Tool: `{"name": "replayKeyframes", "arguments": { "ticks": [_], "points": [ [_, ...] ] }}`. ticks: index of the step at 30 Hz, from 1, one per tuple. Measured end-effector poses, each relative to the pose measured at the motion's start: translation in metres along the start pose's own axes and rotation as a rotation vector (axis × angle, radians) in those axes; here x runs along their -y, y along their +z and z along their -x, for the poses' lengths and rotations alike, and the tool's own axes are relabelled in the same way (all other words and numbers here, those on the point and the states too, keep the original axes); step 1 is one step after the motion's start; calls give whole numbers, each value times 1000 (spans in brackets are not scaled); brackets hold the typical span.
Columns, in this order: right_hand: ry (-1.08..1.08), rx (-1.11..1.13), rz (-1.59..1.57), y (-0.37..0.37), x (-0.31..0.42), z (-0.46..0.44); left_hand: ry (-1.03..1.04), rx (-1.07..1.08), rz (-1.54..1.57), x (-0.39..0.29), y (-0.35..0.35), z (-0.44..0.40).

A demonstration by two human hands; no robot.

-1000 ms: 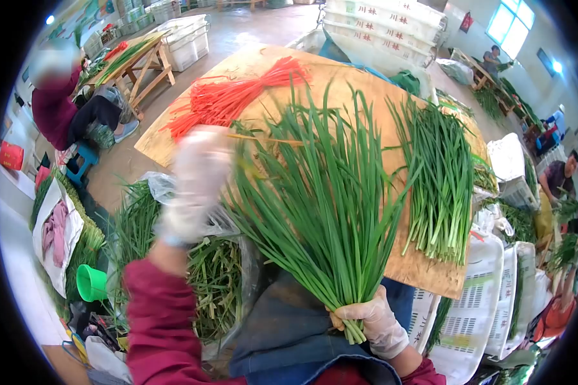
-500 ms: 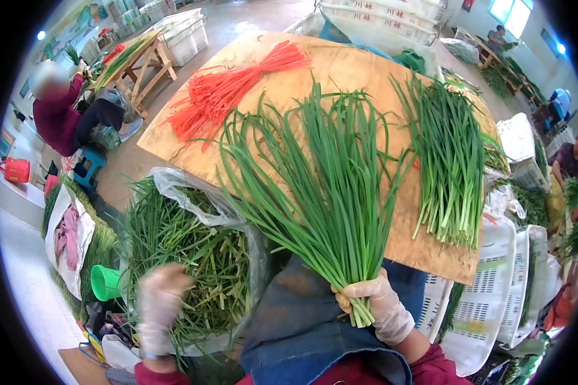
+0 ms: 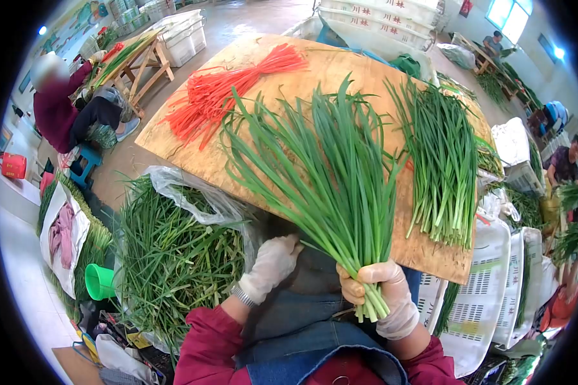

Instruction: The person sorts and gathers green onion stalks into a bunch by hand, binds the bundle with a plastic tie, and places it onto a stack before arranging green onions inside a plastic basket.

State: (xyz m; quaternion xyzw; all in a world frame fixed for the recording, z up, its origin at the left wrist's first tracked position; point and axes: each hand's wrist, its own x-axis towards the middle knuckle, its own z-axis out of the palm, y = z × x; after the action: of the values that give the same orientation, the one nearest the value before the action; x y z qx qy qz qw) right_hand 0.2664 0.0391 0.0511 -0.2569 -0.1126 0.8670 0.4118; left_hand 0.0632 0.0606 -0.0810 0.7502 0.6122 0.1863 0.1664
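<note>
My right hand (image 3: 384, 296), in a pale thin glove, is wrapped round the lower stems of a bunch of garlic chives (image 3: 340, 186). The leaves fan out over the wooden board, and the cut stem ends stick out below my fist. Just left of the bunch, my gloved left hand (image 3: 271, 268) is over my lap with its fingers curled together. Whatever may be between those fingertips is hidden. A second pile of garlic chives (image 3: 444, 173) lies on the right of the board, beside the held bunch. Red ties (image 3: 228, 93) lie spread at the board's far left.
The wooden board (image 3: 180, 138) has its near edge at my lap. A plastic-lined heap of loose leaves (image 3: 180, 256) stands at left, by a green cup (image 3: 99, 282). White crates (image 3: 478, 301) stand right. Another person (image 3: 61, 115) sits far left.
My left hand has moved right from over the loose leaves to beside the held stems. The bunch in my right hand has shifted slightly, its stem ends now further right.
</note>
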Motion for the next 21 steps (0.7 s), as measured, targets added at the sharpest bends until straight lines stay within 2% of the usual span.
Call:
{"name": "replayKeyframes", "arguments": {
  "ticks": [1,2,3,4,5,6,7,8,9,11,13,15,17,21],
  "points": [
    [1,9,-15,4,5,0,-7,-6,144,0,-2,3],
    [-28,49,-7,9,9,-1,71,-117,118,1,-20,12],
    [-37,79,5,16,14,-2,63,-276,192,10,-38,29],
    [-48,109,17,24,18,-3,-70,-313,317,23,-67,42],
    [-61,140,29,32,22,-3,-228,-427,225,32,-100,53],
    [-50,171,8,42,23,-5,-402,-488,4,56,-124,69],
    [-63,160,60,48,22,-10,-485,-650,-122,83,-135,89],
    [-76,151,111,54,20,-15,-491,-499,-616,95,-157,106],
    [-88,140,161,59,15,-20,-407,-486,-965,93,-167,114],
    [-96,102,262,55,-4,-38,-435,-423,-823,69,-168,116],
    [-72,43,290,42,-36,-54,-433,-359,23,37,-159,109],
    [21,-15,259,19,-71,-63,-616,-79,768,0,-159,83],
    [104,-42,172,7,-93,-61,-551,71,968,-3,-135,64],
    [119,-112,212,6,-105,-48,-531,110,1279,0,-115,45]
  ]
}}
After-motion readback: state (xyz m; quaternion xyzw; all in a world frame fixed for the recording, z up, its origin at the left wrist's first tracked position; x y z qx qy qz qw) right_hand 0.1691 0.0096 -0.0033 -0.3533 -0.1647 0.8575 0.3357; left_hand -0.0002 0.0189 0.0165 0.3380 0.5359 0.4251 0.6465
